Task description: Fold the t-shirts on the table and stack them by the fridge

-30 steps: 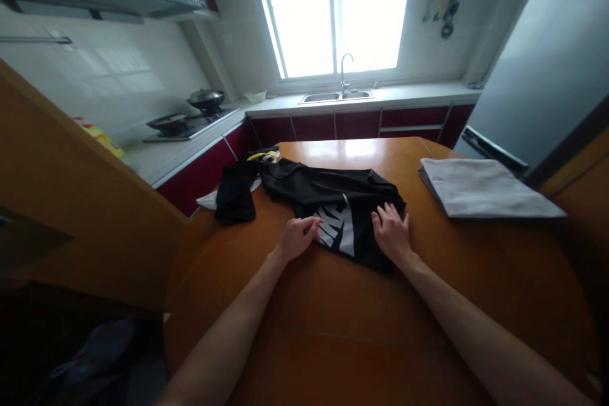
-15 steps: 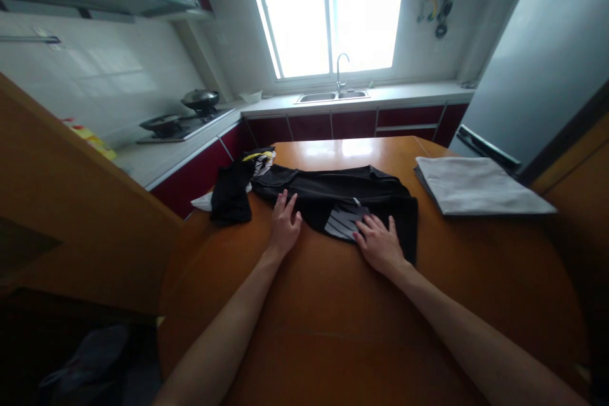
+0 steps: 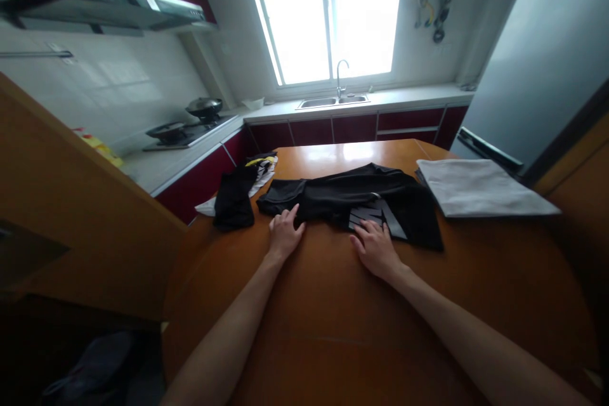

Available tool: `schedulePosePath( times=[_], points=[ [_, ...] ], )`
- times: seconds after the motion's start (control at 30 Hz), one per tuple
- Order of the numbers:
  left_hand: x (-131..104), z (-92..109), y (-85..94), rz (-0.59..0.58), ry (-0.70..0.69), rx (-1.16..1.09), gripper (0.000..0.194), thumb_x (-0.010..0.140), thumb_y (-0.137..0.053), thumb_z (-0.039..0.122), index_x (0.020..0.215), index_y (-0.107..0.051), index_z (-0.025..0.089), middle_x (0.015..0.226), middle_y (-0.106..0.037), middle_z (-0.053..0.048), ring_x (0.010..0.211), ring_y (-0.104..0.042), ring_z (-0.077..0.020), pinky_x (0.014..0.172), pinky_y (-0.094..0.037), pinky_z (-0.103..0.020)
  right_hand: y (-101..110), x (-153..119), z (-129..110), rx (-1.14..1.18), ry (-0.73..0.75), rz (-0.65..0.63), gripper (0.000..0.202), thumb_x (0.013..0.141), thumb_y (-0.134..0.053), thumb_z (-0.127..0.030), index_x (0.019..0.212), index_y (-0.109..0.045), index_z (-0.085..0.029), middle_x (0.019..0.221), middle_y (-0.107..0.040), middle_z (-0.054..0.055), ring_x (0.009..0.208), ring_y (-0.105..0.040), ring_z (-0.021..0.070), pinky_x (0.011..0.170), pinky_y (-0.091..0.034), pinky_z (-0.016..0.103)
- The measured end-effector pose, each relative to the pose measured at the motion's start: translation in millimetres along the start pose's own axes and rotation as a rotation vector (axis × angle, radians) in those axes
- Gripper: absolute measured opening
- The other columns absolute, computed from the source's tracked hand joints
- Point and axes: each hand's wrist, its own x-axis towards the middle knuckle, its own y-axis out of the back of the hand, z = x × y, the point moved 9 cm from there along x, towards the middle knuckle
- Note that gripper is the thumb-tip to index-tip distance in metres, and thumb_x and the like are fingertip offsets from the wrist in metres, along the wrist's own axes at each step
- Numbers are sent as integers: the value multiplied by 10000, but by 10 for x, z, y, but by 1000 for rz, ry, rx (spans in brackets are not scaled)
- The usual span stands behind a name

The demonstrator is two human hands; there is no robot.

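Note:
A black garment [image 3: 333,196] with a grey printed patch lies spread across the wooden table [image 3: 323,304]. At its near edge on the left rests my left hand [image 3: 284,233], fingertips on the cloth and fingers apart. My right hand [image 3: 378,250] lies over the near edge by the grey patch, its fingers spread and touching the fabric. Neither hand grips anything. To the left is a small pile of black clothing [image 3: 234,198] with a white and yellow patterned piece [image 3: 264,172] beside it.
A folded light grey cloth [image 3: 483,187] lies at the table's right. Beyond the table are a counter with a sink [image 3: 318,103] and a stove with pans [image 3: 204,108]. A fridge [image 3: 537,63] stands at the right.
The garment's right part has shifted to the right and its near edge has moved away from me. My left hand has drawn slightly nearer to me, its fingers more bent.

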Motion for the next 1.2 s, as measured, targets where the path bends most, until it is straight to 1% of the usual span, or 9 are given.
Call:
schedulePosePath(
  times=[0.17,0.33,0.43,0.5,0.63,0.73,0.9,1.03,1.2],
  points=[
    [-57,269,145,1,-200,-169,213,926,-578,328,968,-770,244,903,-740,-32,906,-693,-214,982,-446,-400,265,75,421,45,-232,115,465,1040,-327,-330,872,-732,-176,1186,-698,137,1217,-578,280,1153,-234,661],
    [-88,275,335,109,-241,-305,337,998,-466,409,1127,-733,250,991,-759,-30,986,-685,-206,991,-467,-374,360,72,646,-55,-313,241,346,987,-407,-266,1135,-704,-167,1384,-611,156,1421,-400,328,1161,-77,719],
    [-39,190,209,38,-209,-266,365,1009,-424,392,1116,-741,246,1179,-734,-51,1152,-647,-223,1043,-468,-374,290,55,467,-60,-193,264,429,997,-410,-308,1351,-613,-174,1530,-482,146,1474,-326,292,1207,-119,613],
    [-5,131,58,-40,-181,-194,364,991,-463,401,1180,-725,234,1312,-682,-71,1249,-604,-237,1113,-428,-392,156,47,291,-48,-81,170,472,1013,-412,-361,1417,-570,-175,1549,-464,141,1476,-330,270,1220,-163,541],
    [29,-24,-166,-146,-76,-60,474,1009,-428,445,1375,-609,203,1507,-531,-123,1447,-422,-279,1214,-268,-514,-65,6,106,-49,32,-69,513,1020,-434,-470,1442,-563,-208,1585,-423,141,1499,-305,284,1222,-132,565],
    [43,-183,-207,-186,24,-1,543,1019,-375,496,1416,-568,181,1561,-454,-155,1502,-326,-309,1213,-218,-571,-26,2,103,-9,28,-94,464,1040,-397,-472,1356,-648,-244,1557,-470,120,1496,-326,269,1218,-150,565],
    [60,-583,-100,-247,215,54,685,1000,-285,626,1432,-557,170,1593,-392,-178,1509,-296,-347,1194,-239,-592,108,44,146,84,26,-78,467,1051,-372,-460,1004,-799,-277,1390,-645,65,1410,-474,248,1210,-198,545],
    [23,-866,99,-238,304,85,707,1004,-250,622,1359,-624,139,1509,-495,-225,1436,-412,-392,1125,-353,-597,209,155,412,88,22,-66,496,1055,-363,-403,844,-790,-266,1199,-752,51,1276,-604,214,1199,-263,442],
    [-89,-855,342,-165,301,117,492,993,-420,462,1309,-656,168,1431,-576,-188,1339,-522,-364,1066,-449,-502,464,241,981,-29,-252,169,410,1045,-381,-372,1243,-693,-192,1472,-564,125,1436,-406,321,1171,-176,654]
  ],
)
